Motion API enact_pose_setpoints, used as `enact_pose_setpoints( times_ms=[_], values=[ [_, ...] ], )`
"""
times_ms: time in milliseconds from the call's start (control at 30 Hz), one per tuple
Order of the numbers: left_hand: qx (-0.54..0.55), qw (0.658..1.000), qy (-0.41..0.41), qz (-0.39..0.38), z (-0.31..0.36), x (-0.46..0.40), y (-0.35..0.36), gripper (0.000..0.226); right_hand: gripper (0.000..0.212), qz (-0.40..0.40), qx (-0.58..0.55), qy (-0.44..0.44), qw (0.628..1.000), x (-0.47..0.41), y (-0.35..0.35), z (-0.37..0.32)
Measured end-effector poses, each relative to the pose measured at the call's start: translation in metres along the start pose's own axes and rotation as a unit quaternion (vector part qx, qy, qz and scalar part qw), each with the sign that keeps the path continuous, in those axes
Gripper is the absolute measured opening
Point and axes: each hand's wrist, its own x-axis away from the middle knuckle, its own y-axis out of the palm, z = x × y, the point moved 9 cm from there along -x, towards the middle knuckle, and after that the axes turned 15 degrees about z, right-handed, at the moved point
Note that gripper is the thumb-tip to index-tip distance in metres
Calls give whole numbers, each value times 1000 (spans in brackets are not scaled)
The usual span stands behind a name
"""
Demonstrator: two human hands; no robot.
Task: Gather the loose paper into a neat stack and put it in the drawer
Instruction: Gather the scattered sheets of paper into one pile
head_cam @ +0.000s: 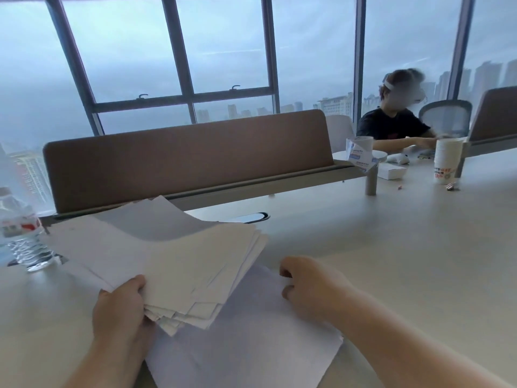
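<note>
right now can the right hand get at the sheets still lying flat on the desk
Probably yes: the right hand already rests at the flat sheets' far edge, fingers curled there. The left hand's lifted bundle overlaps only their left part.

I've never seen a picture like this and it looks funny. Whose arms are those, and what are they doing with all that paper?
The camera sits on a person's head and looks down, so you see that person's own two arms reaching out, as if they were yours. There is no robot here. The left hand grips a messy bundle of sheets, lifted and fanned out, with uneven edges. The right hand is curled at the edge of more paper lying flat on the desk, seemingly picking it up. A water bottle stands at the left, and paper cups stand far off at the right, near another person sitting there. Behind the desk is a brown divider, then big windows. No drawer shows.
</note>
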Motion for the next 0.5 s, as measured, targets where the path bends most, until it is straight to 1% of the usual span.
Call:
enact_pose_setpoints(
  times_ms=[33,100,167,200,233,300,400,467,500],
  values=[
    [1,1000,-2,5,0,-2,0,23,10,15,-2,10,1000,-4,-2,6],
    [12,1000,-12,16,0,-6,-2,23,16,60,-31,46,997,-16,-11,23],
    [36,999,-26,25,-2,-19,-8,41,19,125,-105,100,981,-24,-25,45],
    [44,998,-32,26,-2,-25,-10,51,17,154,-158,140,965,-25,-32,59],
    [45,998,-35,27,-4,-31,-13,56,16,176,-208,184,945,-25,-36,74],
    [38,998,-47,29,-10,-39,-15,61,16,211,-293,260,896,-24,-35,102],
    [23,997,-70,20,-23,-55,-18,65,18,249,-378,320,832,-27,-28,136],
    [37,996,-83,20,-30,-75,-21,68,14,247,-429,346,797,-34,-20,150],
    [45,995,-90,23,-36,-84,-22,67,14,247,-444,355,785,-34,-19,153]
  ],
)
